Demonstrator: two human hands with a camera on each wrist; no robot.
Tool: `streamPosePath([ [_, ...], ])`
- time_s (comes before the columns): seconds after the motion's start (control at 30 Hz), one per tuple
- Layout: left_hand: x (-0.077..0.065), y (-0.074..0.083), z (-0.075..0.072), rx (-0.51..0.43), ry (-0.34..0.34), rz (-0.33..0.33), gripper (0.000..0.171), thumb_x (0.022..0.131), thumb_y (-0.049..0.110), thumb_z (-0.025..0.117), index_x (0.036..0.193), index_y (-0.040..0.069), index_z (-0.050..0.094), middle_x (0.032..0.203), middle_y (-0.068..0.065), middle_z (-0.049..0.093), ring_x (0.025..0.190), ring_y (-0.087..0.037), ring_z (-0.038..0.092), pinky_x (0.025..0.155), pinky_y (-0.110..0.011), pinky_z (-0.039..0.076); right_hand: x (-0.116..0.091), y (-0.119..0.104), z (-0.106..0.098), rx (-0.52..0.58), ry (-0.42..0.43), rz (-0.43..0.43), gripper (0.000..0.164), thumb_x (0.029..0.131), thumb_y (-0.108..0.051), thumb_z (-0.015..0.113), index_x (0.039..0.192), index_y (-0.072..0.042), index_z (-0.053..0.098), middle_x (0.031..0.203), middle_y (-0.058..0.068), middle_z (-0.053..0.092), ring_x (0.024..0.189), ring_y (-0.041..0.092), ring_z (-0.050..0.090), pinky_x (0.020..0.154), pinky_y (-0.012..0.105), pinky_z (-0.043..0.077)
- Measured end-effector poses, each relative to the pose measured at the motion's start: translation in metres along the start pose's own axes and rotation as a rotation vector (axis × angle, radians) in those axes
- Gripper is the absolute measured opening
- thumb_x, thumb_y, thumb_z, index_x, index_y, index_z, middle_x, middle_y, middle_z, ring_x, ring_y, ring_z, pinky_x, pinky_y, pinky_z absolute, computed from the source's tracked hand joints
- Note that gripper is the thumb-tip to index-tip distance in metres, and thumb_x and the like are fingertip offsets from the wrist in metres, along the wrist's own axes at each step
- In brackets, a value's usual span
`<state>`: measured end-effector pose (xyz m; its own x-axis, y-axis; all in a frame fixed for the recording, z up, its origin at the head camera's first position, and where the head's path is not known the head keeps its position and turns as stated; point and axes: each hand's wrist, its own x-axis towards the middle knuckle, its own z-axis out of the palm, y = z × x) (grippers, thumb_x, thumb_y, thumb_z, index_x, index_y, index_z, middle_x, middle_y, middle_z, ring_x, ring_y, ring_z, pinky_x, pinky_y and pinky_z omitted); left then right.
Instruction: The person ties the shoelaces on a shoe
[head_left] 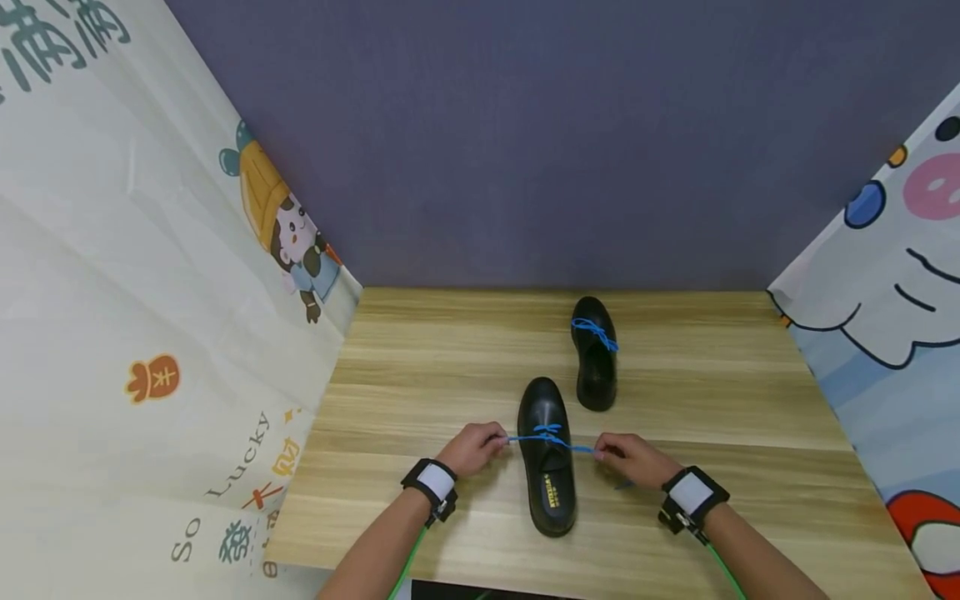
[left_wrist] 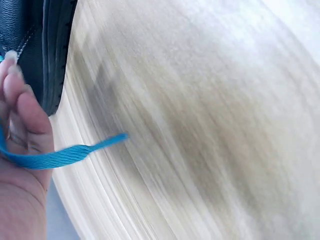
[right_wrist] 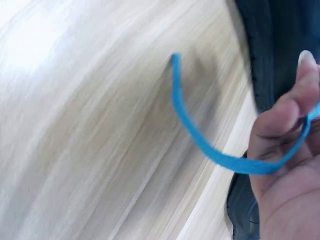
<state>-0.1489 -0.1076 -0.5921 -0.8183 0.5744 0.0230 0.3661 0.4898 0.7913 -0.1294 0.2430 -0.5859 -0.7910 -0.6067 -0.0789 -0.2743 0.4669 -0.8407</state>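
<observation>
A black leather shoe (head_left: 543,408) with its toe pointing away sits between my hands, a blue shoelace (head_left: 550,437) crossed over its tongue. To its left, my left hand (head_left: 474,447) pinches one end of the lace, which is stretched straight out from the shoe. On the other side my right hand (head_left: 633,458) pinches the opposite end, also drawn out sideways. A loose lace tail (left_wrist: 65,156) hangs out of the left hand in the left wrist view. In the right wrist view another tail (right_wrist: 200,140) curves down from the right hand's curled fingers.
A second black shoe (head_left: 596,375), its blue lace (head_left: 595,330) tied, stands farther back to the right on the wooden table (head_left: 420,358). A dark grey-purple panel (head_left: 525,150) rises behind the table. Printed white sheets (head_left: 150,275) hang at both sides.
</observation>
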Motion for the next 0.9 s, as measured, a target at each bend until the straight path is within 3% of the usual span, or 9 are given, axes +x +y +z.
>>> streamPosePath([
  [0.1, 0.001, 0.002, 0.001, -0.102, 0.009, -0.01, 0.018, 0.102, 0.013, 0.058, 0.095, 0.0, 0.067, 0.08, -0.009, 0.069, 0.072, -0.007, 0.059, 0.069, -0.022, 0.047, 0.0, -0.006, 0.0, 0.052, 0.002, -0.024, 0.015, 0.103, -0.016, 0.057, 0.1, -0.003, 0.064, 0.087, 0.004, 0.063, 0.078, 0.006, 0.055, 0.067, 0.026, 0.047],
  [0.2, 0.003, 0.006, 0.004, -0.266, 0.048, -0.043, 0.018, 0.1, 0.012, 0.06, 0.099, -0.003, 0.068, 0.09, -0.017, 0.072, 0.083, -0.025, 0.069, 0.075, -0.023, 0.051, 0.002, -0.012, 0.0, 0.108, 0.016, -0.026, 0.015, 0.103, -0.018, 0.057, 0.102, -0.006, 0.065, 0.093, 0.006, 0.063, 0.083, 0.008, 0.056, 0.073, 0.027, 0.047],
  [0.3, 0.007, 0.012, 0.008, -0.446, 0.104, -0.068, 0.018, 0.101, 0.01, 0.06, 0.102, -0.007, 0.066, 0.099, -0.026, 0.069, 0.095, -0.042, 0.067, 0.082, -0.03, 0.055, 0.007, -0.017, 0.002, 0.174, 0.084, -0.038, 0.013, 0.103, -0.015, 0.057, 0.103, -0.005, 0.065, 0.096, 0.007, 0.062, 0.087, 0.009, 0.056, 0.077, 0.026, 0.047],
  [0.37, 0.009, 0.017, 0.011, -0.538, 0.141, -0.073, 0.02, 0.101, 0.009, 0.058, 0.102, -0.01, 0.064, 0.106, -0.029, 0.067, 0.101, -0.047, 0.063, 0.087, -0.038, 0.055, 0.011, -0.02, 0.003, 0.226, 0.144, -0.078, 0.011, 0.102, -0.009, 0.057, 0.104, -0.002, 0.065, 0.099, 0.013, 0.062, 0.09, 0.011, 0.057, 0.079, 0.024, 0.047],
  [0.5, 0.015, 0.025, 0.016, -0.688, 0.182, -0.077, 0.028, 0.104, 0.012, 0.054, 0.102, -0.015, 0.06, 0.116, -0.024, 0.067, 0.108, -0.046, 0.06, 0.095, -0.056, 0.049, 0.018, -0.025, 0.005, 0.317, 0.241, -0.142, 0.011, 0.1, 0.001, 0.055, 0.103, 0.008, 0.063, 0.105, 0.024, 0.061, 0.098, 0.01, 0.058, 0.083, 0.021, 0.047],
  [0.6, 0.018, 0.029, 0.019, -0.746, 0.199, -0.1, 0.035, 0.105, 0.018, 0.052, 0.103, -0.016, 0.058, 0.118, -0.016, 0.07, 0.109, -0.047, 0.057, 0.098, -0.06, 0.044, 0.022, -0.03, 0.006, 0.379, 0.28, -0.094, 0.016, 0.102, -0.004, 0.056, 0.104, 0.011, 0.063, 0.111, 0.024, 0.062, 0.104, 0.007, 0.058, 0.087, 0.02, 0.047],
  [0.7, 0.021, 0.032, 0.022, -0.84, 0.212, -0.132, 0.038, 0.106, 0.022, 0.05, 0.103, -0.016, 0.056, 0.117, -0.014, 0.071, 0.108, -0.044, 0.057, 0.099, -0.059, 0.041, 0.027, -0.035, 0.01, 0.486, 0.295, -0.055, 0.023, 0.103, -0.009, 0.055, 0.109, 0.013, 0.062, 0.119, 0.025, 0.065, 0.11, 0.01, 0.061, 0.091, 0.022, 0.047],
  [0.8, 0.024, 0.035, 0.023, -0.96, 0.232, -0.138, 0.033, 0.107, 0.02, 0.049, 0.099, -0.011, 0.055, 0.117, -0.017, 0.071, 0.11, -0.033, 0.061, 0.101, -0.052, 0.041, 0.034, -0.036, 0.016, 0.653, 0.267, -0.096, 0.028, 0.105, -0.008, 0.05, 0.114, 0.017, 0.057, 0.122, 0.022, 0.067, 0.116, 0.016, 0.062, 0.099, 0.027, 0.046],
  [0.9, 0.028, 0.036, 0.024, -1.077, 0.241, -0.104, 0.022, 0.107, 0.015, 0.047, 0.097, -0.002, 0.056, 0.114, -0.016, 0.072, 0.108, -0.025, 0.065, 0.101, -0.044, 0.045, 0.04, -0.035, 0.021, 0.823, 0.23, -0.177, 0.026, 0.107, -0.003, 0.042, 0.117, 0.018, 0.054, 0.122, 0.015, 0.069, 0.118, 0.02, 0.061, 0.102, 0.031, 0.046],
])
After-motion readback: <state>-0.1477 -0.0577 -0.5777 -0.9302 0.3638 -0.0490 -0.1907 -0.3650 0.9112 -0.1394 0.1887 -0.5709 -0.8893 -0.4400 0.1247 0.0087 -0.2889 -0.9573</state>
